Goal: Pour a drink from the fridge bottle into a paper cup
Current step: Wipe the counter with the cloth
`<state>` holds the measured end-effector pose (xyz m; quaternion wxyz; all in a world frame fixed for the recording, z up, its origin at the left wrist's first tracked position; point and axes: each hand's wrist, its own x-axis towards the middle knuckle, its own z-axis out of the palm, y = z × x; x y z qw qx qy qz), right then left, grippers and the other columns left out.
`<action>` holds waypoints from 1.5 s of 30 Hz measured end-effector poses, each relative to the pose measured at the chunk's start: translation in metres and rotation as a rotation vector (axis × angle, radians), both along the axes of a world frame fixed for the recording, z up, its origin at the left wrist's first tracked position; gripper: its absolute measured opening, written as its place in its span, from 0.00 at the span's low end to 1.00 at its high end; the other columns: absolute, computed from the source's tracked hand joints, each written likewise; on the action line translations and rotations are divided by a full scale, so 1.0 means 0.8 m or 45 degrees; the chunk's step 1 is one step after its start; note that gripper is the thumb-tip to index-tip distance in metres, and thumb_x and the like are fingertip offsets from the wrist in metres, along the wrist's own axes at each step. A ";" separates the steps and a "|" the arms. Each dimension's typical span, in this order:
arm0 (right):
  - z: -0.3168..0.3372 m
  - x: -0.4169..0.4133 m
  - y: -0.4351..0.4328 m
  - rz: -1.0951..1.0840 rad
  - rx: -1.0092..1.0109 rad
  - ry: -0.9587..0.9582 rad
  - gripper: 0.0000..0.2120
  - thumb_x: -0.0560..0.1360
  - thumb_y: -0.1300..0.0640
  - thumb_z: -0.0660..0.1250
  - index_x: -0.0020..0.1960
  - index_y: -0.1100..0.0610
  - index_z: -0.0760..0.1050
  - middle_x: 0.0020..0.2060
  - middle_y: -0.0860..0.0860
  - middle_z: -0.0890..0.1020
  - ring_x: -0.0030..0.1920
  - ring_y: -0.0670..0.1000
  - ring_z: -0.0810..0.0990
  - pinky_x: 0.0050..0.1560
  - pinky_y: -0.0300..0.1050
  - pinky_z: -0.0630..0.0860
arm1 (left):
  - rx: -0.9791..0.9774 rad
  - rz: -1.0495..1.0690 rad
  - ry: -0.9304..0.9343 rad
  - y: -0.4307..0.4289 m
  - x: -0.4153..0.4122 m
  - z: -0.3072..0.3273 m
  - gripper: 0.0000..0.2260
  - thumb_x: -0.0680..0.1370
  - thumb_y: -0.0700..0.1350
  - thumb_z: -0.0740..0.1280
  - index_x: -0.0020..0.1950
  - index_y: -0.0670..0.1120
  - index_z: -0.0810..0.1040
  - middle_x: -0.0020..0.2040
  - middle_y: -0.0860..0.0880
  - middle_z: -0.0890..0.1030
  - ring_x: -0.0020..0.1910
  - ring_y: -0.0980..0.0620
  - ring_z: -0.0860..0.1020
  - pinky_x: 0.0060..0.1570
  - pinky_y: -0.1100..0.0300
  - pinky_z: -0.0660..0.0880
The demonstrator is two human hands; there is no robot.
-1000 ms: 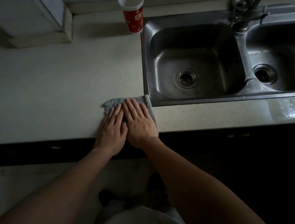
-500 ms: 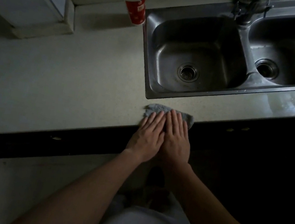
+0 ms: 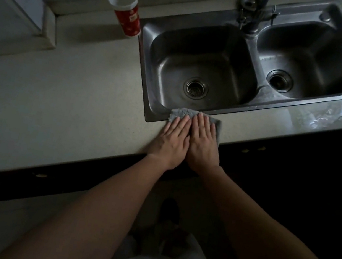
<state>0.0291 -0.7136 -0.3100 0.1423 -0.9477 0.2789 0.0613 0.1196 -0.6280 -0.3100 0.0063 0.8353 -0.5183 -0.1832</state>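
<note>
A red and white paper cup (image 3: pixel 126 12) stands upright at the back of the counter, just left of the sink. My left hand (image 3: pixel 171 142) and my right hand (image 3: pixel 202 145) lie flat side by side, fingers straight, pressing a grey cloth (image 3: pixel 183 113) onto the counter at the sink's front rim. No bottle is in view.
A steel double sink (image 3: pixel 145 61) with a tap (image 3: pixel 255 9) fills the upper right. The pale counter (image 3: pixel 56 97) stretches left to a white cabinet (image 3: pixel 10 9). Wet patches shine on the counter at the right (image 3: pixel 323 115). Dark cupboard fronts run below the counter's edge.
Both hands slid the cloth rightward along the counter's front, from left of the sink corner to in front of the left basin, and now press it against the sink rim.
</note>
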 end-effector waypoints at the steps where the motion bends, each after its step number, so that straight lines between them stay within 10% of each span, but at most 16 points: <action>1: 0.000 0.006 -0.007 0.007 -0.003 0.008 0.35 0.77 0.45 0.33 0.79 0.61 0.44 0.78 0.59 0.46 0.78 0.57 0.42 0.77 0.53 0.38 | 0.004 0.022 0.011 -0.007 0.004 0.002 0.27 0.82 0.52 0.35 0.80 0.45 0.41 0.81 0.47 0.41 0.80 0.49 0.40 0.78 0.49 0.43; 8: 0.002 0.033 -0.050 0.143 -0.026 0.103 0.30 0.82 0.48 0.48 0.79 0.59 0.45 0.79 0.56 0.47 0.79 0.54 0.41 0.77 0.50 0.37 | 0.023 0.160 0.125 -0.039 0.017 0.019 0.25 0.85 0.50 0.44 0.81 0.43 0.45 0.81 0.46 0.46 0.80 0.49 0.44 0.78 0.52 0.40; 20: -0.006 -0.048 -0.046 -0.227 -0.138 0.141 0.31 0.80 0.47 0.37 0.79 0.63 0.43 0.78 0.61 0.47 0.78 0.59 0.42 0.78 0.56 0.42 | 0.041 -0.170 0.117 -0.072 -0.028 0.010 0.25 0.85 0.51 0.41 0.80 0.46 0.39 0.81 0.48 0.39 0.80 0.48 0.40 0.78 0.48 0.41; 32: -0.007 -0.043 -0.168 -0.287 -0.146 0.134 0.31 0.82 0.46 0.48 0.79 0.60 0.47 0.79 0.58 0.48 0.79 0.56 0.43 0.77 0.52 0.42 | 0.044 -0.122 0.298 -0.188 -0.032 0.017 0.24 0.86 0.49 0.44 0.81 0.45 0.44 0.81 0.49 0.44 0.80 0.48 0.43 0.78 0.51 0.41; 45: -0.007 0.054 0.025 -0.064 -0.093 0.026 0.31 0.81 0.46 0.41 0.79 0.58 0.40 0.79 0.57 0.42 0.78 0.56 0.37 0.77 0.54 0.40 | -0.111 0.050 0.134 0.027 0.053 0.011 0.31 0.79 0.54 0.36 0.80 0.43 0.51 0.81 0.46 0.52 0.80 0.50 0.49 0.78 0.52 0.48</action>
